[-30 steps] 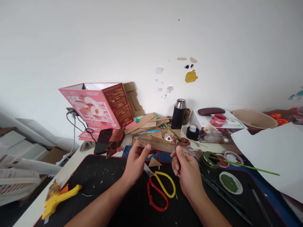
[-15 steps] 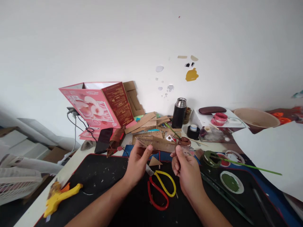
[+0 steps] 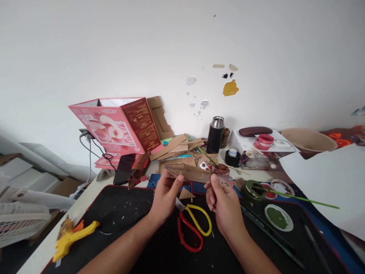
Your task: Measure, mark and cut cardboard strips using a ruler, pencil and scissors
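Between my two hands a long, see-through plastic strip (image 3: 191, 174) with brownish smudges is held level above the mat. My left hand (image 3: 168, 193) pinches its left end, thumb on top. At the right end, my right hand (image 3: 224, 196) grips it between thumb and curled fingers. Below and between the hands lie scissors (image 3: 196, 227) with one red and one yellow handle, their blades partly hidden by my left hand. A small cardboard triangle (image 3: 186, 193) rests just beyond the scissors. Behind the strip sits a small pot of brown paint (image 3: 221, 169) with a green-handled brush in it.
A yellow glue gun (image 3: 72, 238) lies at the left on the black mat (image 3: 122, 213). Cardboard strips (image 3: 171, 146), a black flask (image 3: 215, 135) and a pink box (image 3: 114, 125) stand at the back. Green paint jar (image 3: 253, 189) and paint lid (image 3: 278, 217) sit at right.
Both hands keep hold of the plastic strip in nearly the same pose. The whole view has shifted very slightly; nothing was picked up or let go.
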`<action>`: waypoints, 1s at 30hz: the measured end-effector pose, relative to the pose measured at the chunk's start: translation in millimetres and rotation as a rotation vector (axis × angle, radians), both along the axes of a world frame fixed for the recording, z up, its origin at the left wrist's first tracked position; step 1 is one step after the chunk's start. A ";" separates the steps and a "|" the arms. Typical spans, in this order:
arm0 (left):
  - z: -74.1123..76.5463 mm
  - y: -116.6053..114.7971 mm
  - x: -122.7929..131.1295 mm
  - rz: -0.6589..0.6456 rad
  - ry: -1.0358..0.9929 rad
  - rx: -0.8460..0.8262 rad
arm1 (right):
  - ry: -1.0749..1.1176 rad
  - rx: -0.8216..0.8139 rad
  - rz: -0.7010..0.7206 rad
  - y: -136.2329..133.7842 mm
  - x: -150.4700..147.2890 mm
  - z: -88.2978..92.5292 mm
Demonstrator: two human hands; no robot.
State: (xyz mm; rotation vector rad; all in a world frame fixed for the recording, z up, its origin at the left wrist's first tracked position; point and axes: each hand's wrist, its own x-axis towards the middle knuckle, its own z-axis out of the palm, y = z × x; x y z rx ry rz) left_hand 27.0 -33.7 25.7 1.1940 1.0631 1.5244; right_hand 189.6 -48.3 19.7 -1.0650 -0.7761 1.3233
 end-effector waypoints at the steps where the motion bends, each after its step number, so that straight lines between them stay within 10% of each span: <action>1: -0.2 0.0 -0.1 0.001 -0.004 0.000 | -0.002 -0.003 -0.001 -0.2 -0.2 0.3; 30: -4.7 1.7 -3.5 0.034 0.020 0.006 | 0.013 0.007 0.006 0.5 -0.2 -0.3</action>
